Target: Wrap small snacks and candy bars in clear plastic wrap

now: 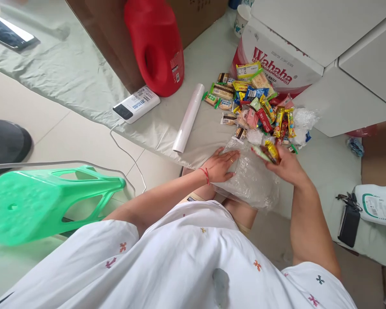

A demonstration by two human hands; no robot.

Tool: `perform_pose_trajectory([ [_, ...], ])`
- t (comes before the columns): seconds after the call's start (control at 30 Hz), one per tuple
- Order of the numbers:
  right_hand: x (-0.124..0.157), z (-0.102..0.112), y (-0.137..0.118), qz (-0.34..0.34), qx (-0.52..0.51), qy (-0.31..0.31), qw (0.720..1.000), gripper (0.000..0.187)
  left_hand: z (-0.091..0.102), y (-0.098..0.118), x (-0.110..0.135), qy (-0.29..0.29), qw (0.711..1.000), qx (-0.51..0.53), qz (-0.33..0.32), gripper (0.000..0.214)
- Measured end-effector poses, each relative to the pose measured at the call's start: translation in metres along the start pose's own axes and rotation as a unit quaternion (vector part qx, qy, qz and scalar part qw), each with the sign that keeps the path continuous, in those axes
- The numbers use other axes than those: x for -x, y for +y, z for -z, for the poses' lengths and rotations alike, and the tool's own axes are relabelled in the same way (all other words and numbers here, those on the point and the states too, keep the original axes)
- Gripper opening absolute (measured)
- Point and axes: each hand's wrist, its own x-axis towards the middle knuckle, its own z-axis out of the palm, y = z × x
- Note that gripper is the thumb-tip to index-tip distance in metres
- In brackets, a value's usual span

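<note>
My left hand (220,165) lies flat, fingers stretched out, on the left side of a crumpled piece of clear plastic (255,182); whether it is a bag or a loose sheet I cannot tell. The plastic spreads over the near edge of the cloth-covered surface, above my legs. Over its right side, my right hand (287,165) is closed on a few small wrapped snacks (272,151), one in yellow packaging, slightly blurred. Just beyond both hands sits a heap of individually wrapped snacks (257,101) in mixed colours, with crumpled clear plastic (304,122) at its right side.
A white roll (189,118) lies left of the heap, near a power bank (137,104) with a cable and a red jug (161,51). Behind the heap stands a Wahaha carton (276,64). A green stool (45,201) is at left; a black phone-like object (349,225) and white bottle (379,204) at right.
</note>
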Motion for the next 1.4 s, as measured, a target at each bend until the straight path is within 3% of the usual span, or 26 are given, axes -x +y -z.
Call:
perform_pose_trajectory([
  [0.13, 0.037, -0.038, -0.009, 0.046, 0.027, -0.077, 0.996, 0.025, 0.005, -0.002, 0.002, 0.001, 1.0, 0.014, 0.004, 0.097],
  [0.3, 0.048, -0.068, -0.005, 0.069, -0.002, -0.046, 0.997, 0.042, 0.006, -0.003, 0.002, 0.001, 1.0, 0.018, -0.006, 0.094],
  [0.43, 0.063, -0.061, 0.003, 0.049, -0.025, 0.022, 0.998, 0.034, 0.006, -0.003, 0.002, 0.005, 1.0, 0.027, -0.006, 0.084],
  [0.53, 0.064, -0.055, 0.0, 0.03, -0.013, 0.06, 0.998, 0.038, 0.006, -0.003, 0.002, 0.014, 1.0, 0.028, -0.002, 0.063],
  [0.67, 0.05, -0.063, -0.003, 0.033, 0.031, 0.015, 0.999, 0.043, 0.007, -0.003, 0.002, 0.002, 1.0, 0.024, -0.019, 0.046],
  [0.8, 0.041, -0.072, 0.003, 0.032, 0.036, -0.059, 0.997, 0.043, 0.009, -0.003, 0.002, -0.01, 0.999, 0.022, -0.038, 0.047],
  [0.93, 0.047, -0.067, -0.003, 0.034, 0.049, 0.015, 0.998, 0.051, 0.01, -0.002, 0.004, -0.005, 0.999, 0.023, -0.031, 0.055],
  [1.0, 0.052, -0.065, -0.014, 0.054, 0.071, 0.042, 0.995, 0.047, 0.009, -0.002, 0.004, 0.004, 0.999, 0.027, -0.021, 0.067],
  [1.2, 0.064, -0.082, -0.041, 0.099, 0.18, -0.017, 0.978, 0.035, 0.004, -0.005, 0.003, 0.008, 1.0, 0.012, -0.007, 0.085],
  [1.4, 0.084, -0.076, -0.025, 0.067, 0.165, 0.019, 0.984, 0.033, 0.005, -0.001, 0.002, -0.004, 1.0, -0.005, 0.005, 0.082],
])
